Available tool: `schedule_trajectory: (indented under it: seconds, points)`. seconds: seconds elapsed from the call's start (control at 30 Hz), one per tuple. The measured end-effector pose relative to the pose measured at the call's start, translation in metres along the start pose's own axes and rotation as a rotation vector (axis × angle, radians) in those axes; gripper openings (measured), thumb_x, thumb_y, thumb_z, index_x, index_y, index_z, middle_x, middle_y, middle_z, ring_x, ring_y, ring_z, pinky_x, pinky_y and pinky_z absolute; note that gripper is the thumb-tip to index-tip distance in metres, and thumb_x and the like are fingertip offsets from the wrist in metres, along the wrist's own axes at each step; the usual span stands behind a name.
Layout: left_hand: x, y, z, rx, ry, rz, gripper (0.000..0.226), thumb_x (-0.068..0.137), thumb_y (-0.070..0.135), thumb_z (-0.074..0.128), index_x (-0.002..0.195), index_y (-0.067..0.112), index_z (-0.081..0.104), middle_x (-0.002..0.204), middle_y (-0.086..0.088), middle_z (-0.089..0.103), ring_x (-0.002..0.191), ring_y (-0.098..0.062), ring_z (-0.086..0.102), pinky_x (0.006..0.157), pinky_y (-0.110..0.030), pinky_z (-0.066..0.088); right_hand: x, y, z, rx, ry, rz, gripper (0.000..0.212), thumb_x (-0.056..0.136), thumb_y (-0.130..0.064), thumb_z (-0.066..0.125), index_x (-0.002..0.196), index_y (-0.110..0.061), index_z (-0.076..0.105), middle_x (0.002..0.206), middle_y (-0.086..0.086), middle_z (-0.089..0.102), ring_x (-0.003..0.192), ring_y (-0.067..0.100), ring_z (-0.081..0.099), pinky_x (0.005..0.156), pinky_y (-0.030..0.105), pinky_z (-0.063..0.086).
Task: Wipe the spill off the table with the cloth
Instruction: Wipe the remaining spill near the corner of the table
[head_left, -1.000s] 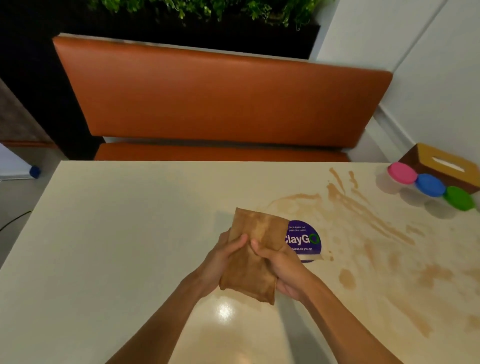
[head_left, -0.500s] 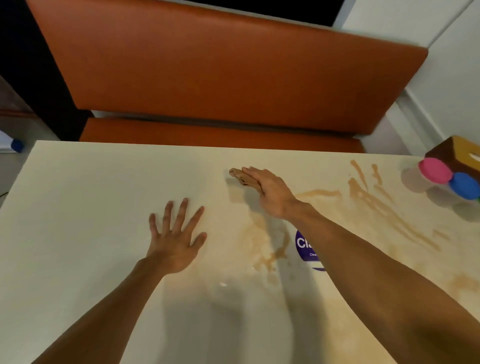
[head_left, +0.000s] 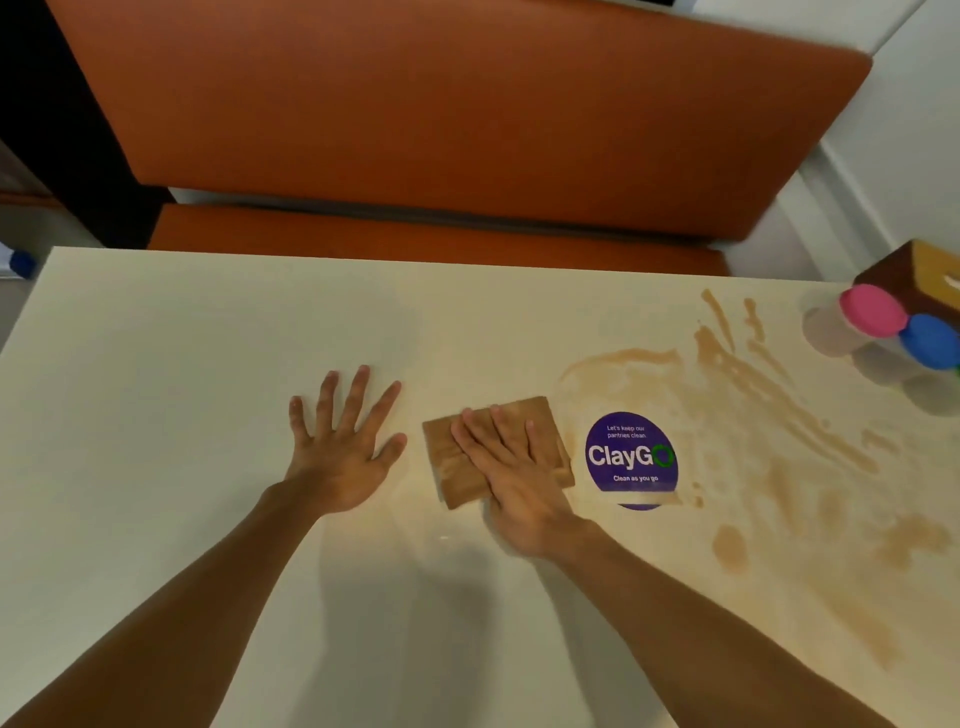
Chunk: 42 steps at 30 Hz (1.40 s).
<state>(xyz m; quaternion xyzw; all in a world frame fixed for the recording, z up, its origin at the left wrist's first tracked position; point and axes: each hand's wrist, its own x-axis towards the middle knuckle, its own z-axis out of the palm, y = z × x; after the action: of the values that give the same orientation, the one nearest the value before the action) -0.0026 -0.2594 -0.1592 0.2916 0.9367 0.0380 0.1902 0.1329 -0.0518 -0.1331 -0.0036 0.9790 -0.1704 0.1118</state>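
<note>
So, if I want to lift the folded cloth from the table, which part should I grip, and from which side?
Probably the left edge of the cloth, coming from the left. It lies flat and folded; the right hand presses flat on its middle and right part, so only that left strip is bare to pinch. The spill lies to the right.

Ahead of me I see an orange padded backrest (head_left: 441, 104) with its matching seat cushion (head_left: 415, 241) below it, and a white wall (head_left: 914, 130) off to the right. A round purple sticker (head_left: 631, 457) reads "ClayGo" and "Clean as you go". At the far right edge I make out a pink-lidded tub (head_left: 872, 310) just beside a blue-lidded tub (head_left: 930, 340), with a brown box (head_left: 930, 280) right behind them.
</note>
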Motion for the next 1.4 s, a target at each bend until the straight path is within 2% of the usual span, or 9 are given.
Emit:
schedule_trajectory:
  seconds: [0.5, 0.7, 0.8, 0.87, 0.93, 1.03, 1.2, 1.33, 1.4]
  points:
    - [-0.002, 0.000, 0.001, -0.026, 0.002, -0.018, 0.066, 0.081, 0.076, -0.006, 0.138, 0.054, -0.031, 0.145, 0.014, -0.047, 0.131, -0.016, -0.047, 0.111, -0.056, -0.018, -0.139, -0.005, 0.033, 0.264, -0.129, -0.071, 0.093, 0.075, 0.000, 0.039, 0.150, -0.048, 0.010, 0.159, -0.030, -0.002, 0.149, 0.006, -0.012, 0.116, 0.035, -0.022]
    - [-0.005, 0.004, -0.003, -0.027, -0.022, -0.029, 0.068, 0.082, 0.072, -0.003, 0.141, 0.050, -0.029, 0.150, 0.010, -0.042, 0.141, -0.022, -0.037, 0.112, -0.057, -0.016, -0.148, -0.006, 0.015, 0.354, -0.132, -0.035, 0.077, 0.087, -0.002, 0.044, 0.145, -0.049, 0.028, 0.151, -0.041, 0.015, 0.147, -0.005, 0.005, 0.121, 0.031, -0.005]
    - [-0.007, 0.013, -0.008, -0.013, 0.002, -0.019, 0.074, 0.085, 0.066, 0.003, 0.150, 0.039, -0.017, 0.157, 0.001, -0.031, 0.145, -0.031, -0.027, 0.113, -0.059, -0.012, -0.134, -0.008, -0.029, 0.612, -0.040, -0.060, 0.049, 0.095, -0.010, 0.041, 0.139, -0.032, 0.047, 0.128, -0.020, 0.054, 0.120, 0.013, 0.052, 0.111, 0.024, 0.032]
    - [-0.004, 0.024, -0.015, -0.008, 0.066, 0.020, 0.075, 0.087, 0.063, 0.009, 0.154, 0.033, -0.002, 0.162, -0.003, -0.015, 0.148, -0.035, -0.015, 0.115, -0.061, -0.005, -0.118, -0.004, -0.063, 0.804, -0.071, -0.015, 0.042, 0.100, -0.016, 0.032, 0.140, -0.019, 0.046, 0.126, 0.000, 0.062, 0.119, 0.021, 0.055, 0.112, 0.033, 0.036]
    - [0.008, 0.038, -0.022, 0.001, 0.101, 0.078, 0.073, 0.089, 0.064, 0.011, 0.154, 0.032, 0.004, 0.164, -0.002, -0.008, 0.149, -0.033, -0.010, 0.114, -0.061, 0.000, -0.098, 0.009, -0.095, 0.934, -0.108, -0.004, 0.045, 0.098, 0.000, 0.033, 0.142, -0.010, 0.041, 0.143, 0.000, 0.053, 0.137, 0.015, 0.044, 0.119, 0.035, 0.026]
    - [0.029, 0.056, -0.017, 0.024, 0.012, 0.080, 0.075, 0.086, 0.072, 0.000, 0.151, 0.037, -0.016, 0.159, 0.002, -0.027, 0.147, -0.031, -0.022, 0.115, -0.062, -0.006, -0.060, 0.034, -0.136, 0.837, 0.040, -0.001, 0.058, 0.089, 0.024, 0.033, 0.142, -0.001, 0.036, 0.144, -0.012, 0.046, 0.136, -0.001, 0.040, 0.112, 0.016, 0.031]
    - [0.035, 0.058, -0.004, 0.064, -0.016, 0.070, 0.077, 0.074, 0.076, -0.018, 0.139, 0.041, -0.038, 0.147, 0.003, -0.048, 0.140, -0.032, -0.036, 0.113, -0.064, -0.010, 0.019, 0.098, -0.154, 0.343, 0.304, 0.190, 0.060, 0.092, 0.008, 0.048, 0.147, -0.015, 0.038, 0.145, 0.007, 0.048, 0.131, 0.025, 0.045, 0.111, 0.042, 0.038]
    - [0.037, 0.058, -0.006, 0.051, -0.024, 0.080, 0.080, 0.069, 0.078, -0.023, 0.138, 0.041, -0.039, 0.146, 0.004, -0.050, 0.138, -0.030, -0.039, 0.113, -0.062, -0.014, 0.050, 0.136, -0.118, -0.015, 0.105, 0.403, 0.078, 0.087, -0.019, 0.062, 0.152, -0.029, 0.021, 0.158, 0.006, 0.027, 0.144, 0.030, 0.026, 0.118, 0.050, 0.021]
    - [0.038, 0.060, -0.005, 0.064, -0.019, 0.070, 0.079, 0.068, 0.077, -0.024, 0.137, 0.041, -0.040, 0.145, 0.004, -0.050, 0.138, -0.030, -0.039, 0.113, -0.062, -0.014, 0.053, 0.134, -0.090, -0.059, 0.020, 0.484, 0.082, 0.088, -0.024, 0.057, 0.153, -0.032, 0.008, 0.163, 0.004, 0.009, 0.149, 0.032, 0.006, 0.120, 0.054, 0.008]
